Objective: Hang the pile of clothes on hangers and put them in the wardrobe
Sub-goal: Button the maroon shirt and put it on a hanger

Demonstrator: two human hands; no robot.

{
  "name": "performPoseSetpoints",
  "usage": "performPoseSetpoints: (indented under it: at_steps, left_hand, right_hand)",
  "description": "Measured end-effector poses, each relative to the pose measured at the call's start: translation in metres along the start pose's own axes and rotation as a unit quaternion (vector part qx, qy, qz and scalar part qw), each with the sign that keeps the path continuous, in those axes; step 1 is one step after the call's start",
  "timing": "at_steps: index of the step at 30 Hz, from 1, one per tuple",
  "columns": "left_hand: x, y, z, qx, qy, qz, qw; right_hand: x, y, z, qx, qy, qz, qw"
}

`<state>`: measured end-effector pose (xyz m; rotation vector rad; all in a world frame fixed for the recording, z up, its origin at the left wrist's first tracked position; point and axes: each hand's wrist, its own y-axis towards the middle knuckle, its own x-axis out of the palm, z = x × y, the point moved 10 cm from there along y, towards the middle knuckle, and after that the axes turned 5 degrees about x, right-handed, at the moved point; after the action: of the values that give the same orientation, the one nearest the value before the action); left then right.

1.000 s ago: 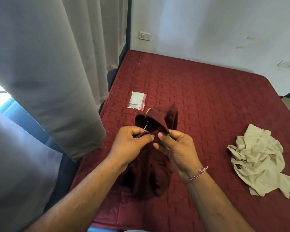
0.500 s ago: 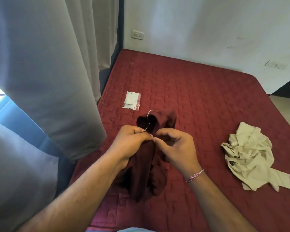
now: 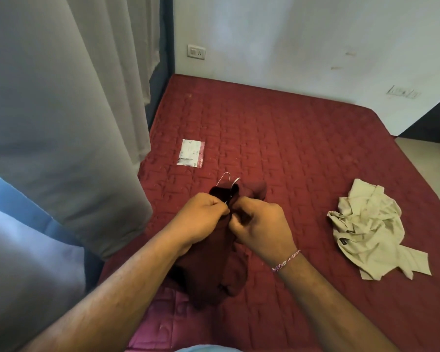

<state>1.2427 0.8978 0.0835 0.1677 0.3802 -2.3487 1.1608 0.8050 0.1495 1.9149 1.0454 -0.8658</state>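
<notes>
Both my hands, left hand and right hand, pinch maroon garment above bed, wire hanger poking out. Fabric soft, light, I think; better hold near collar.

The maroon garment is swallowing nearly all of the wire hanger (only two thin loops are poking out above). The left hand and right hand are covering the bunched cloth between them, hiding their fingertips.
</notes>
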Motion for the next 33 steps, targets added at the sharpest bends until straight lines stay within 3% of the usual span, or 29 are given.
performPoseSetpoints:
  at_steps: [5,10,14,17,20,24,28,32,33]
  left_hand:
    - [-0.001,0.007,0.006,0.078,0.129,0.053,0.987]
    - [0.005,0.007,0.007,0.116,0.022,0.078,0.990]
    - [-0.002,0.009,0.010,0.120,-0.007,0.119,0.986]
    - [-0.011,0.010,0.015,0.151,0.086,0.111,0.979]
    - [-0.007,0.005,0.020,0.187,0.184,0.066,0.963]
    - [0.012,-0.002,0.020,0.196,0.340,0.031,0.919]
    - [0.022,-0.008,0.020,0.198,0.375,0.059,0.904]
    - [0.022,-0.007,0.011,0.165,0.325,0.069,0.929]
    - [0.024,-0.006,0.010,0.160,0.315,0.067,0.933]
  right_hand:
    - [-0.013,0.000,0.029,0.101,0.087,0.072,0.988]
    - [-0.008,-0.004,0.048,0.182,0.174,0.083,0.964]
    - [-0.007,-0.007,0.045,0.158,0.207,0.084,0.962]
    - [-0.007,-0.017,0.042,0.137,0.235,0.074,0.959]
    - [-0.014,-0.016,0.053,0.170,0.266,0.076,0.946]
    - [-0.003,-0.002,0.061,0.214,0.206,-0.018,0.955]
    - [-0.002,-0.002,0.088,0.241,0.148,0.014,0.959]
    - [0.022,-0.026,0.134,0.381,0.315,0.002,0.869]
    - [0.021,-0.026,0.139,0.363,0.282,-0.008,0.888]
